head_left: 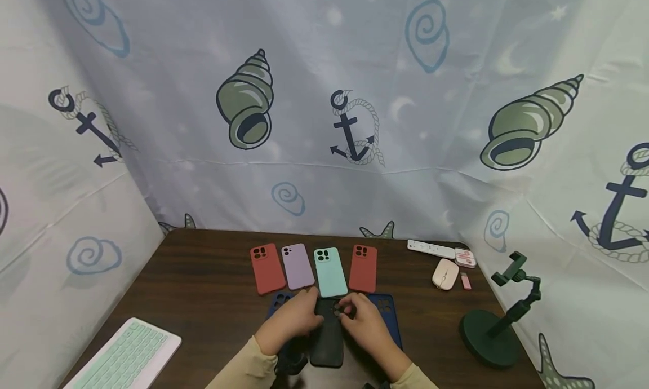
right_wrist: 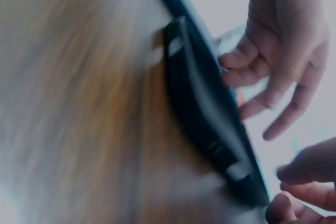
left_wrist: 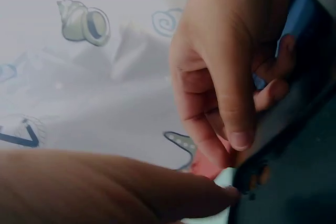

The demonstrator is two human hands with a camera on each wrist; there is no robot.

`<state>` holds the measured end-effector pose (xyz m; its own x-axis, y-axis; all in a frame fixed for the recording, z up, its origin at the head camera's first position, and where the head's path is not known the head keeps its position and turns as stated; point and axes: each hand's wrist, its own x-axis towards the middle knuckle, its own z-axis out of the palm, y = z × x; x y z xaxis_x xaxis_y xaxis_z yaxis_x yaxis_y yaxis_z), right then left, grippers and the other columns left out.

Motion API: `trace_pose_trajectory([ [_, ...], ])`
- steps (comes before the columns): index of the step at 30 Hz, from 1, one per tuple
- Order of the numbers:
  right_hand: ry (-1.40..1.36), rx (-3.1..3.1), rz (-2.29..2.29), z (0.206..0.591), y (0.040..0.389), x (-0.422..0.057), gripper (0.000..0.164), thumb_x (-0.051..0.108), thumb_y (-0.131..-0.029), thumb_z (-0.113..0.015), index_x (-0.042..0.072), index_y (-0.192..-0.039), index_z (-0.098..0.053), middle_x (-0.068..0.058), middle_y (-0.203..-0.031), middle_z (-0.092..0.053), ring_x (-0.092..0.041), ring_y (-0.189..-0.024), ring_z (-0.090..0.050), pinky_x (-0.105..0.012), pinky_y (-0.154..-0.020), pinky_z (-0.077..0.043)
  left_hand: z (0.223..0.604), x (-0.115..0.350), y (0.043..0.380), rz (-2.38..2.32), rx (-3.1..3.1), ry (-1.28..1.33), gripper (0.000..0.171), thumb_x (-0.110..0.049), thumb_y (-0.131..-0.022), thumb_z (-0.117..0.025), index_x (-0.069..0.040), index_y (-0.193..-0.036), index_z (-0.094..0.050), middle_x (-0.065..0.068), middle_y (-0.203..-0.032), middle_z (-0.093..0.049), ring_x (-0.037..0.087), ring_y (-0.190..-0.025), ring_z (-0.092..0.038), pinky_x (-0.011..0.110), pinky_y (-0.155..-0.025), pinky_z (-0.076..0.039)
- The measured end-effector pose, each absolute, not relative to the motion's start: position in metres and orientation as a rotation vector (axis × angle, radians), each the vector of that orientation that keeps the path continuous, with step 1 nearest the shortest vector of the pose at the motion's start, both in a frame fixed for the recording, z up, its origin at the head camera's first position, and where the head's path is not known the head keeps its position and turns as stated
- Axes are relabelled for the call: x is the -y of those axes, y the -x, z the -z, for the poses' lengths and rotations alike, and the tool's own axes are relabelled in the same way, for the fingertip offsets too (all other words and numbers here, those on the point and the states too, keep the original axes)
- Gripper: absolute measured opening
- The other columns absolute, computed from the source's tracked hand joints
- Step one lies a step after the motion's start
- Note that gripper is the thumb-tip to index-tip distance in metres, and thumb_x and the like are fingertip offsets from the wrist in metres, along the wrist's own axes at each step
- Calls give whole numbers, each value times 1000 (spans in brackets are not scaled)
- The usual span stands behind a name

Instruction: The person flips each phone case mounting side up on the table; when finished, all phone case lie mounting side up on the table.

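Note:
Between my hands in the head view is a black phone case [head_left: 326, 341], its camera cutouts toward the top. My left hand [head_left: 298, 315] grips its upper left side, thumb along the edge and a finger at the top corner. By the cutouts my right hand [head_left: 366, 323] pinches the upper right edge with curled fingers. The left wrist view shows my right hand [left_wrist: 226, 51] near the cutouts. From the side, the black case [right_wrist: 205, 103] appears as a dark bowed edge in the right wrist view. Blue phone cases [head_left: 389, 315] lie partly hidden beside both hands.
Behind my hands lie a red case [head_left: 267, 268], a purple case [head_left: 298, 266], a mint case [head_left: 330, 272] and another red case [head_left: 363, 269]. A mint keyboard [head_left: 127, 355] is at left. At right are a green stand [head_left: 489, 338], a mouse [head_left: 445, 274] and a white remote [head_left: 431, 248].

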<state>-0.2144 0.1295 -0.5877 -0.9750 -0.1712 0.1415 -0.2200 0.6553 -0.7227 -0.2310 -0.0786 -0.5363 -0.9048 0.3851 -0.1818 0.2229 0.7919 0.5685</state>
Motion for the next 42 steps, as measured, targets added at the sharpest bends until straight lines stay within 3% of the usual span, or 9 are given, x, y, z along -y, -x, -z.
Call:
trace_pose_trajectory([
  [5, -304, 2786, -1476, 575, 213, -119, 19, 20, -94, -71, 16, -112, -68, 3, -86, -63, -7, -58, -53, -25, -52, -44, 525, 91, 229, -870, -2764, -543, 42, -28, -94, -70, -5, -128, -59, 11, -104, -58, 18, -82, -55, 39, -70, -46],
  [10, -294, 2774, -1775, 569, 213, -103, 26, 24, -98, -66, 10, -120, -63, -1, -80, -62, -16, -51, -57, -32, -39, -46, 521, 115, 230, -946, -2813, -603, 32, -27, -96, -69, -11, -122, -62, 9, -108, -60, 16, -90, -60, 36, -74, -50],
  [16, -300, 2725, -1995, 567, 216, -83, 29, 21, -99, -65, 7, -124, -60, -13, -82, -63, -19, -50, -58, -36, -38, -49, 526, 151, 238, -1061, -2822, -585, 23, -22, -95, -71, -18, -117, -64, 5, -106, -62, 16, -94, -63, 34, -79, -52],
  [19, -304, 2699, -2079, 567, 217, -73, 32, 21, -99, -65, 4, -126, -59, -17, -84, -65, -18, -51, -59, -37, -39, -50, 531, 170, 243, -1061, -2841, -510, 23, -21, -95, -71, -17, -117, -65, 6, -107, -62, 14, -94, -60, 34, -79, -51],
  [23, -279, 2681, -2173, 568, 219, -61, 36, 22, -98, -66, 4, -129, -57, -9, -81, -65, -17, -51, -60, -37, -40, -51, 539, 194, 246, -1034, -2842, -417, 23, -21, -95, -71, -14, -116, -65, 6, -106, -61, 14, -94, -58, 36, -79, -49],
  [29, -176, 2677, -2226, 570, 223, -45, 43, 23, -98, -66, 4, -134, -53, -14, -89, -67, -19, -49, -62, -39, -43, -53, 551, 211, 248, -1041, -2761, -443, 24, -22, -97, -69, -12, -117, -63, 7, -104, -59, 17, -93, -56, 32, -75, -47],
  [33, -101, 2682, -2190, 575, 224, -40, 49, 29, -99, -65, 7, -139, -47, -13, -87, -70, -20, -46, -61, -41, -42, -53, 565, 209, 252, -1138, -2656, -523, 29, -27, -97, -69, -14, -122, -61, 8, -114, -59, 19, -99, -57, 30, -77, -49],
  [36, -72, 2705, -2137, 584, 225, -40, 47, 30, -100, -63, 9, -139, -47, -10, -81, -72, -19, -42, -57, -41, -40, -52, 579, 206, 257, -1199, -2606, -581, 33, -29, -95, -71, -15, -123, -61, 9, -117, -58, 19, -100, -58, 28, -79, -49],
  [42, -125, 2736, -2041, 598, 227, -41, 38, 28, -100, -63, 13, -134, -58, -5, -79, -72, -17, -40, -54, -41, -37, -50, 594, 205, 259, -1313, -2538, -577, 38, -20, -90, -78, -11, -121, -58, 12, -113, -54, 15, -86, -58, 25, -74, -49],
])
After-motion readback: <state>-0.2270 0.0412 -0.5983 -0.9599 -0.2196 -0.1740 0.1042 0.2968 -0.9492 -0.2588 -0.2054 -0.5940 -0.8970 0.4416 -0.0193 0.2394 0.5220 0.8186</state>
